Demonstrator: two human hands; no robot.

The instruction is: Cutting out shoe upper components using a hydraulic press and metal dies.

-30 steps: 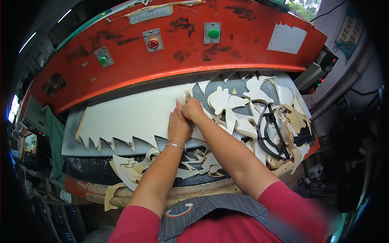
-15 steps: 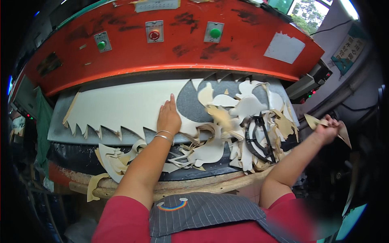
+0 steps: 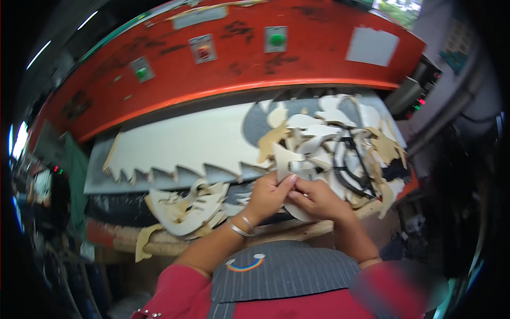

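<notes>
My left hand [image 3: 267, 199] and my right hand [image 3: 325, 201] meet at the table's near side, fingers closed on a curved, cream-white cut piece of sheet material [image 3: 286, 157]. Part of it sticks up past my fingers and another part shows below them. Behind my left hand lies a long white layered sheet [image 3: 175, 141] with a jagged, cut-out near edge. Just right of my hands, a black curved frame like a cutting die [image 3: 340, 173] rests among a heap of white and tan offcuts [image 3: 319, 130]. Motion blurs the finer detail.
A red machine beam [image 3: 234, 64] spans the back, carrying green buttons [image 3: 277, 40] and a red button [image 3: 203, 51]. More offcuts [image 3: 194, 210] lie at the front left, above a worn wooden edge [image 3: 297, 232]. The grey metal bed [image 3: 98, 175] runs under the sheet.
My left hand has come off the white sheet toward me and right. My right hand has swung in from the far right. Both now hold one cut piece, and the view has shifted.
</notes>
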